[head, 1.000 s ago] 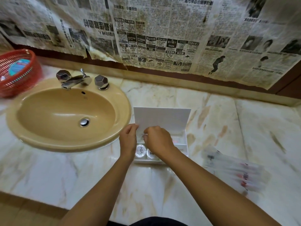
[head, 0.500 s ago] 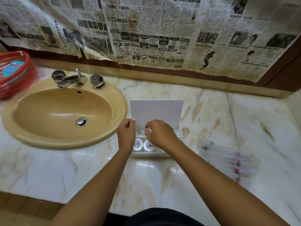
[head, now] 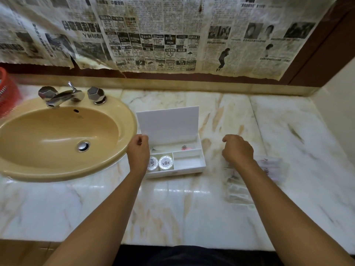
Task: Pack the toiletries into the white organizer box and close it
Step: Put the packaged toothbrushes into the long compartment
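Two round white tubs (head: 161, 163) with printed lids sit side by side in the front-left compartment of the white organizer box (head: 189, 167), which stands on the marble counter (head: 172, 208) just right of the sink (head: 57, 139). The lid (head: 168, 125) is raised, near upright, hinged at the back. In the long rear compartment lie small items, one dark at the left, one pinkish at the right (head: 184, 148); too small to identify. The front-right compartments show only white floor.

My left hand (head: 138, 152) is at the box's left end, thumb and fingers pinching the lower left corner of the lid. My right hand (head: 237, 149) hangs above the counter to the right of the box, apart from it, fingers loosely curled downward with nothing in them. Beneath and beyond that hand lies a heap of clear-wrapped sachets (head: 269, 167), blurred, with small dark and red marks; contents not legible.

Noted besides: chrome tap (head: 63, 96) with two faceted knobs at the sink's rear, a red mesh basket (head: 7, 95) at the far left edge, old newspaper (head: 172, 35) pasted along the wall.
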The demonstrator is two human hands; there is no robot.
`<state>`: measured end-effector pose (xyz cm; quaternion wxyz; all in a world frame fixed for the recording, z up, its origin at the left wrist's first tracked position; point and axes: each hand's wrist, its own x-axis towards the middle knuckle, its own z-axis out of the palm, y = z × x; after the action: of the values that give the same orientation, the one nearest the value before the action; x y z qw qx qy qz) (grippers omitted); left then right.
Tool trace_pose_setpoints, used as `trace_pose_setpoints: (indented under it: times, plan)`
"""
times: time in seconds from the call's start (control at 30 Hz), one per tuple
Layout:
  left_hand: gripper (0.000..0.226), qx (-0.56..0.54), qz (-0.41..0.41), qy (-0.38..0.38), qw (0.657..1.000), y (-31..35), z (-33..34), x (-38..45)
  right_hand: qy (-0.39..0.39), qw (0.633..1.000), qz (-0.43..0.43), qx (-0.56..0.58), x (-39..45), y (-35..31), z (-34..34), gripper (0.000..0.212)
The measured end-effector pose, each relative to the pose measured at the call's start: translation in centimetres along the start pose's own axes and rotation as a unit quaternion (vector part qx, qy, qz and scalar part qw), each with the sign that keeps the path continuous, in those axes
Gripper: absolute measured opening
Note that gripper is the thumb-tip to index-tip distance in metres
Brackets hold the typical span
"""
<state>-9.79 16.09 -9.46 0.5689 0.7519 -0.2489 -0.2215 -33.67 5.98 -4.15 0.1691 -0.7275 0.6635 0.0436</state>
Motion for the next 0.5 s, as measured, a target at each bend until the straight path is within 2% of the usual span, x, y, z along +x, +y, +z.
trace_pose_setpoints:
  times: [0.1,0.23,0.5]
  plan:
    - [0.038,0.001,-0.001,0.003,1.0,0.3,0.0,-0.1,-0.02,0.999,0.022,-0.033,0.1,1.0,0.9,0.035]
    - [0.039,0.007,-0.002,0.005,1.0,0.6,-0.1,-0.3,0.012,1.0,0.02,-0.021,-0.1,1.3,1.8,0.022]
    - [0.039,0.01,-0.024,0.005,1.0,0.7,-0.1,-0.4,0.06,0.996,-0.066,0.014,-0.8,-0.8,0.8,0.024]
